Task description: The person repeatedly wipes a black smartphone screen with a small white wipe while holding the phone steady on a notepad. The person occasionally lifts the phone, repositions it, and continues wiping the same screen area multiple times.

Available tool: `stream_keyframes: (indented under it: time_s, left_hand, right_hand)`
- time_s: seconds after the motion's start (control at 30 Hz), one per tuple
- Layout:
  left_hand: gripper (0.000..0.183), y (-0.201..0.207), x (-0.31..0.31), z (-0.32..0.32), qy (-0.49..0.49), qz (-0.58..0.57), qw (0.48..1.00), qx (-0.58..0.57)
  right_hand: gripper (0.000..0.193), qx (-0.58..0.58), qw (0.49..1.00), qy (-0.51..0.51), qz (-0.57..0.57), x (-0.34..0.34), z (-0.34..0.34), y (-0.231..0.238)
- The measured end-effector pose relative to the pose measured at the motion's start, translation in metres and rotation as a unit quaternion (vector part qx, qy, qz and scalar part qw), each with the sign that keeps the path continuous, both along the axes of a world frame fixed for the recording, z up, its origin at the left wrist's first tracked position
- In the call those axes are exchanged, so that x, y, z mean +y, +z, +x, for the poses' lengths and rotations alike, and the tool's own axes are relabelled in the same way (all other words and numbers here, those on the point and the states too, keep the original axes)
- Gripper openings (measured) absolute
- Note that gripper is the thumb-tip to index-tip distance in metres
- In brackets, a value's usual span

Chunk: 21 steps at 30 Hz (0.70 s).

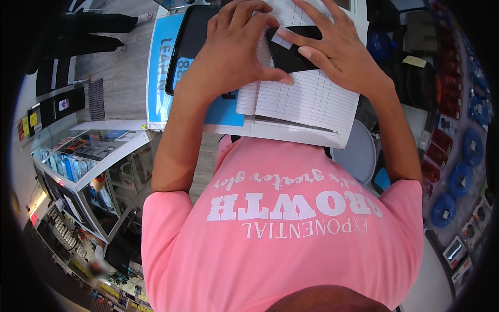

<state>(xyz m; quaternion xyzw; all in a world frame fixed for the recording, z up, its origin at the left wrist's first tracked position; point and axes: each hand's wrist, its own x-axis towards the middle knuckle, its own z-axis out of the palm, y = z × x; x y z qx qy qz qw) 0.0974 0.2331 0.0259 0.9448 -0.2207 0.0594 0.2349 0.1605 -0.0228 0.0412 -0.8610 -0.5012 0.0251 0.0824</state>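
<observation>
An open ledger book (pixel 291 99) with ruled pages lies on the counter. On its pages rests a flat black piece (pixel 296 60), its kind unclear, with a small whitish slip (pixel 281 39) on its left part. A fingertip of my right hand (pixel 343 54) presses on that slip, its thumb rests on the black piece, and the other fingers are spread. My left hand (pixel 234 52) curves around the left side of the black piece, thumb stretched over the page and index finger bent near the slip. Its fingers are apart, gripping nothing visible.
A black tray-like panel (pixel 195 36) lies left of the ledger on a blue printed sheet (pixel 161 67). A glass display case (pixel 86 161) stands at left. Blue coiled goods (pixel 460 179) line the right. A grey round stool (pixel 356 153) sits below the counter. Another person's legs (pixel 99 34) show upper left.
</observation>
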Motion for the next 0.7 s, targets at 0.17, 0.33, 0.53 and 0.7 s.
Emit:
stream_keyframes:
  time_s: [0.17,0.33,0.53,0.7]
  left_hand:
    - [0.101,0.000,0.005,-0.004,-0.010,0.020,1.000,0.001]
    - [0.107,0.004,0.007,-0.007,-0.021,0.030,0.999,0.020]
    - [0.108,0.006,0.006,-0.008,-0.025,0.030,0.999,0.029]
    - [0.106,0.005,0.007,-0.006,-0.042,0.024,0.998,0.029]
  right_hand:
    - [0.042,-0.014,0.999,0.034,0.019,-0.034,-0.031,-0.014]
    - [0.042,-0.019,0.998,-0.026,0.048,-0.010,-0.054,-0.025]
    - [0.039,-0.070,0.991,-0.105,0.039,-0.033,-0.061,-0.023]
    - [0.042,-0.057,0.989,-0.132,0.027,-0.027,-0.077,-0.019]
